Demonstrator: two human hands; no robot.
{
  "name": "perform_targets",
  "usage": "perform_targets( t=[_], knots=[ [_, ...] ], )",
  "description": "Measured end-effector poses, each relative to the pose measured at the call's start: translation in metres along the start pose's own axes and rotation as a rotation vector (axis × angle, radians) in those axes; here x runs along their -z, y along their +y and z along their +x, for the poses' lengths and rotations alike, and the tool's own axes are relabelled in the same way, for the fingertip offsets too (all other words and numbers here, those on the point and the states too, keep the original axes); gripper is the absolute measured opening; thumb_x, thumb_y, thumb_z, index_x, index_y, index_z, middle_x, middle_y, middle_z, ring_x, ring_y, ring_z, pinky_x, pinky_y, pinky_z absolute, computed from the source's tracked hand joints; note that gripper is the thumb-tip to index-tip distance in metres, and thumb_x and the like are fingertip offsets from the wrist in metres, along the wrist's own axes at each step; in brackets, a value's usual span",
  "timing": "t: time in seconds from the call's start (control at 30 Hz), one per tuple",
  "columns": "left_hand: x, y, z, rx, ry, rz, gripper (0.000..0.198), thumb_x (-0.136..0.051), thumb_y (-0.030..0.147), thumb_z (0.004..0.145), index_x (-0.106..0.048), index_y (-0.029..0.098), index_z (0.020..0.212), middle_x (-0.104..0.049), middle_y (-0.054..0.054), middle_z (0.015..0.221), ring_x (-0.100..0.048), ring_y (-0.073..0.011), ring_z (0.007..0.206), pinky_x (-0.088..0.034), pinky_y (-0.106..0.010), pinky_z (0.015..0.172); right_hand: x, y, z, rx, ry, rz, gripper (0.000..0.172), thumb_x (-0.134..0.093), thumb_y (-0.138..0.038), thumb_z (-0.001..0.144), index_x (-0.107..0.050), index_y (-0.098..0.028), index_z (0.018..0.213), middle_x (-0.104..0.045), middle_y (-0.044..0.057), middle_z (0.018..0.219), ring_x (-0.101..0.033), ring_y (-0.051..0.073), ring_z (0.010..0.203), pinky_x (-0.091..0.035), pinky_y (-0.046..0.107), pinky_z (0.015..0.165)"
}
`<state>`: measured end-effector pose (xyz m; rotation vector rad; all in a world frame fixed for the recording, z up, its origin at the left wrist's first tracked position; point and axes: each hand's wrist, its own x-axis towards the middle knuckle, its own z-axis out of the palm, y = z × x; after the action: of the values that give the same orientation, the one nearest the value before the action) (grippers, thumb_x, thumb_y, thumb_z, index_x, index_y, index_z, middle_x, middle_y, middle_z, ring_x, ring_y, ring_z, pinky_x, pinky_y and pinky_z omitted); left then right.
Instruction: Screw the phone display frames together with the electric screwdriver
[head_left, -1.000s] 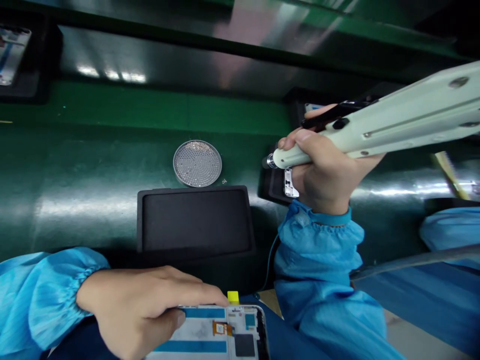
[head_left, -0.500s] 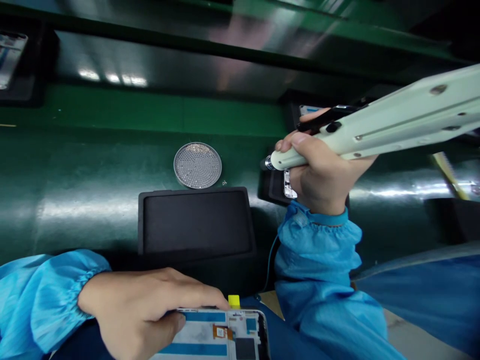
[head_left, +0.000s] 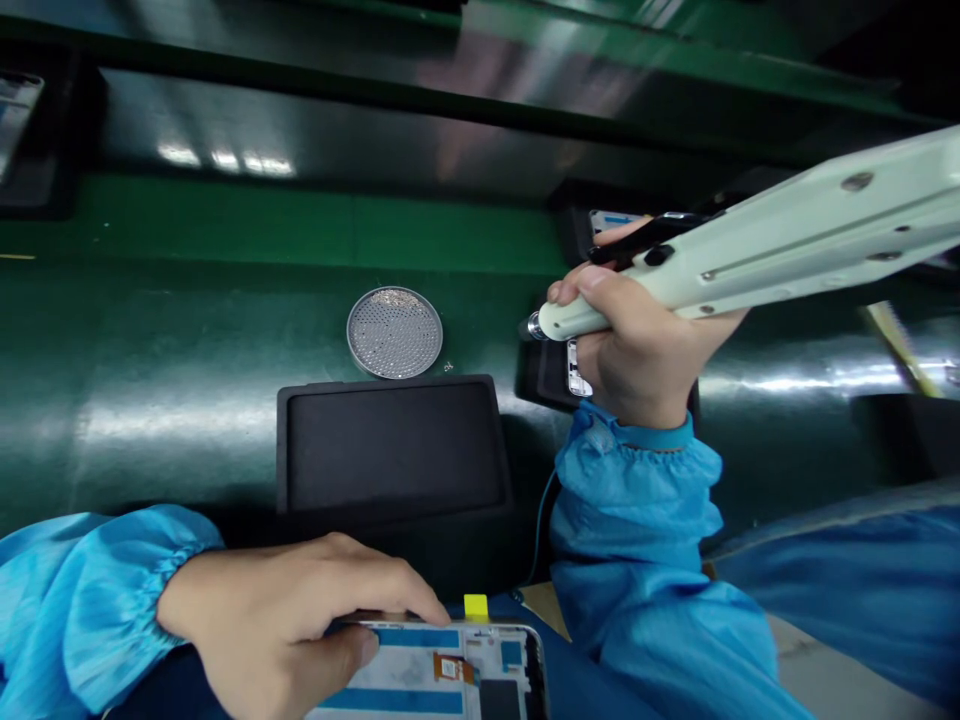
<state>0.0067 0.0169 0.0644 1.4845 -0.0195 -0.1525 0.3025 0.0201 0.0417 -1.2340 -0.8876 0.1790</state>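
My left hand (head_left: 300, 615) grips an opened phone frame (head_left: 409, 672) by its upper edge, low in the head view. Blue strips, an orange flex cable and a yellow tab (head_left: 475, 606) show on the frame; its lower part is cut off by the picture's edge. My right hand (head_left: 637, 340) is wrapped around a pale green electric screwdriver (head_left: 795, 235), whose metal tip points left over the bench. Between the hands lies a black tray (head_left: 394, 445) with a raised rim. Just behind it stands a round grey dish (head_left: 395, 333) of tiny screws.
A few loose screws (head_left: 448, 367) lie beside the dish. Other black trays with phone frames stand at the far left (head_left: 45, 190) and behind my right hand (head_left: 574, 220). A person's blue sleeve (head_left: 847, 580) is at the lower right of the green bench (head_left: 172, 350).
The phone frame in my left hand has shifted slightly right and down. My right hand and the screwdriver have moved a touch left. Both grips are the same.
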Motion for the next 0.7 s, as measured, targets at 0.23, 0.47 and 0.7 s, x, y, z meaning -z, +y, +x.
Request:
perform_targets(
  t=[0.23,0.47,0.7],
  knots=[
    [0.002,0.002,0.001,0.062,0.011,-0.009,0.038,-0.041,0.006,0.086,-0.055,0.018,0.119,-0.064,-0.003,0.084,-0.055,-0.0141,0.065,-0.044,-0.024,0.057,0.002,0.000,-0.001,-0.001,-0.015,-0.042,0.018,-0.067,-0.014,0.066,-0.065,-0.017,0.084,-0.063,-0.004,0.070,-0.061,0.012,0.056,-0.054,0.032,0.056],
    [0.000,0.000,0.001,0.046,0.008,-0.042,0.041,-0.042,0.003,0.084,-0.058,0.015,0.120,-0.071,-0.009,0.100,-0.067,-0.0182,0.079,-0.052,-0.026,0.066,0.002,0.002,-0.001,-0.002,-0.019,-0.019,0.018,-0.069,-0.013,0.067,-0.066,-0.014,0.085,-0.063,-0.002,0.071,-0.062,0.013,0.056,-0.054,0.032,0.056],
    [0.042,-0.018,0.013,0.074,0.191,0.577,0.039,-0.043,0.009,0.097,-0.054,0.023,0.132,-0.072,0.002,0.103,-0.066,-0.0088,0.077,-0.052,-0.017,0.067,0.008,0.002,0.001,-0.077,-0.037,-0.096,0.016,-0.071,-0.023,0.072,-0.068,-0.021,0.088,-0.060,-0.004,0.072,-0.062,0.013,0.062,-0.058,0.035,0.063]
  ],
)
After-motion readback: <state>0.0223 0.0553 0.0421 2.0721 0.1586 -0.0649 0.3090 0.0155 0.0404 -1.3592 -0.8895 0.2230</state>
